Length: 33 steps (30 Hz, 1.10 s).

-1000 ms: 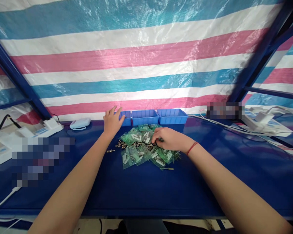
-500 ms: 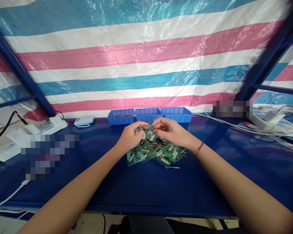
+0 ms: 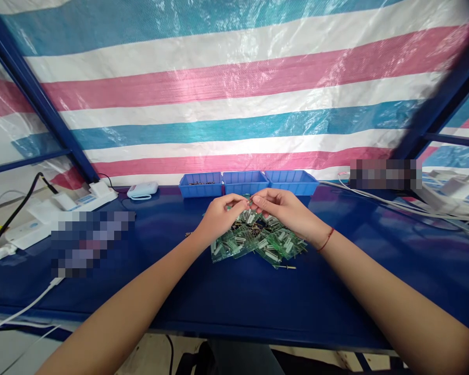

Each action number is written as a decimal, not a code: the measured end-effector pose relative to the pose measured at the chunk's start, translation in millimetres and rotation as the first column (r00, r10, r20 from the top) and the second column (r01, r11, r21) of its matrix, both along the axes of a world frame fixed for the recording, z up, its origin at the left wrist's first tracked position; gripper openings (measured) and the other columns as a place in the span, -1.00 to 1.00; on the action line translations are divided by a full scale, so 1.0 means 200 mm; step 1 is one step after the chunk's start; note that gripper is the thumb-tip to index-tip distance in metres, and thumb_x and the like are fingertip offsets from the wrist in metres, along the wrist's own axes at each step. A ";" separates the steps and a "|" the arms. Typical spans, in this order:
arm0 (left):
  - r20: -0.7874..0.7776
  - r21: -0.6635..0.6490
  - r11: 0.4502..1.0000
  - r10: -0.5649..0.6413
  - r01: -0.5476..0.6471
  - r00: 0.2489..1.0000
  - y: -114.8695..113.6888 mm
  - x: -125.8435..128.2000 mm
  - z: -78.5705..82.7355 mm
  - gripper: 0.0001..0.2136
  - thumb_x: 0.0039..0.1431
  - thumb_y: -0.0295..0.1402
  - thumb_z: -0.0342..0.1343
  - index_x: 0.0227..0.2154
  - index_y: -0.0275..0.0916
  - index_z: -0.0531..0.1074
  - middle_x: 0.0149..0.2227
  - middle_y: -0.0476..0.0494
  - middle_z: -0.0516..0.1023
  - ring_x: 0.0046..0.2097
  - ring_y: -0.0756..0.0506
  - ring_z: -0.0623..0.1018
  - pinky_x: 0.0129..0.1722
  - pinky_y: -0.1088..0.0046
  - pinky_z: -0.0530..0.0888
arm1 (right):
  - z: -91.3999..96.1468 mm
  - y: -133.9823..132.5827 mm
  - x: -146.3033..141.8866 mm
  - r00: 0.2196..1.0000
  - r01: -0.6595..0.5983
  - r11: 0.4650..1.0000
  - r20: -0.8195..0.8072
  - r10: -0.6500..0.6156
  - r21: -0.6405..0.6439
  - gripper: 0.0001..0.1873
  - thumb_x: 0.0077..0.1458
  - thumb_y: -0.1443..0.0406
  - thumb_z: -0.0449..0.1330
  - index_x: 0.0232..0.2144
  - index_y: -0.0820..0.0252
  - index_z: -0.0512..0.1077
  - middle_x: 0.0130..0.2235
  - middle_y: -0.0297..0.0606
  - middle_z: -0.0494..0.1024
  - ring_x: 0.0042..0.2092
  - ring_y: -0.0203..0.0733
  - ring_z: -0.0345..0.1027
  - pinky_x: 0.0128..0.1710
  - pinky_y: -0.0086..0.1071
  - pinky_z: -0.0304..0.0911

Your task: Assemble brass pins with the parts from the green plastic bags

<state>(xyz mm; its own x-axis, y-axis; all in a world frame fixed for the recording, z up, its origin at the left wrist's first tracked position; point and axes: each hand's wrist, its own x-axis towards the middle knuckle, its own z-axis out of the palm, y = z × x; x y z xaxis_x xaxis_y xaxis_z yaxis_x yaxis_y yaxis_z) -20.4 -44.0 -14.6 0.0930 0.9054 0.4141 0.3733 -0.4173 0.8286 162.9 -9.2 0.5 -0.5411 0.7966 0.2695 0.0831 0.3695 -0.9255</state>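
My left hand and my right hand meet fingertip to fingertip above the heap. Each has thumb and fingers pinched together. A tiny shiny piece shows where the tips meet, too small for me to name. Beneath them lies a heap of green-tinted clear plastic bags, holding white and metal-coloured slim pieces. Loose brownish metal pieces lie among the bags, partly hidden by my hands. One thin rod-like metal piece lies on the table just in front of the heap.
Three blue bins stand behind the hands; the left bin holds small metal pieces. On the blue table, a white device and a power strip sit to the left. White cables run along the right. A striped sheet hangs behind.
My fingertips have come together from a small gap and now pinch at one spot. The view has turned slightly left. The bags and bins look the same.
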 end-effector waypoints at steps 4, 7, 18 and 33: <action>0.002 -0.009 1.000 -0.003 0.003 1.000 0.00 0.00 0.00 -0.78 0.21 -0.27 0.02 -0.38 -0.23 0.53 -0.33 -0.06 0.60 -0.27 -0.08 0.53 -0.28 0.46 0.42 | 0.00 -0.01 -0.01 1.000 0.014 1.000 -0.011 -0.014 -0.011 -0.67 0.08 0.04 0.20 -0.41 0.21 0.44 -0.37 -0.25 0.52 -0.37 -0.28 0.33 -0.41 -0.38 0.23; 0.014 0.006 1.000 0.013 -0.014 1.000 0.01 0.00 -0.01 -0.78 0.22 -0.27 0.01 -0.35 -0.23 0.53 -0.30 -0.07 0.61 -0.25 -0.09 0.53 -0.26 0.45 0.43 | 0.00 -0.01 -0.02 0.999 0.031 0.999 -0.042 -0.033 -0.027 -0.71 0.04 0.08 0.25 -0.33 0.19 0.45 -0.32 -0.24 0.53 -0.33 -0.27 0.36 -0.40 -0.38 0.26; -0.014 0.053 0.998 0.037 -0.036 0.999 -0.01 0.02 -0.02 -0.78 0.18 -0.21 0.10 -0.21 -0.21 0.51 -0.24 -0.10 0.59 -0.24 -0.09 0.54 -0.25 0.44 0.45 | 0.02 -0.05 -0.02 0.919 0.143 0.719 0.178 -0.352 0.680 -0.88 0.13 0.34 0.10 -0.27 0.18 0.41 -0.28 -0.17 0.51 -0.29 -0.14 0.38 -0.28 -0.23 0.29; -0.169 0.212 0.900 0.417 -0.380 0.893 0.30 -0.23 0.10 -0.78 0.17 -0.27 0.05 -0.22 -0.27 0.48 -0.14 -0.27 0.58 -0.04 -0.26 0.51 0.03 0.13 0.37 | 0.10 -0.03 0.09 0.832 -0.096 0.785 0.483 -0.274 0.611 -0.81 -0.05 0.46 0.09 -0.44 0.19 0.49 -0.38 -0.28 0.55 -0.40 -0.26 0.34 -0.36 -0.36 0.22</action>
<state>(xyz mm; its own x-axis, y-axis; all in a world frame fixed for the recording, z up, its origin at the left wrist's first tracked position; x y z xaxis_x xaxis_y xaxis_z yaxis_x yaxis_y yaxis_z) -66.4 16.7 5.5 -0.1612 0.8023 0.5747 0.6915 -0.3237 0.6458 180.1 -14.7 21.0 -0.6742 0.6243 0.3947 0.5396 0.7812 -0.3140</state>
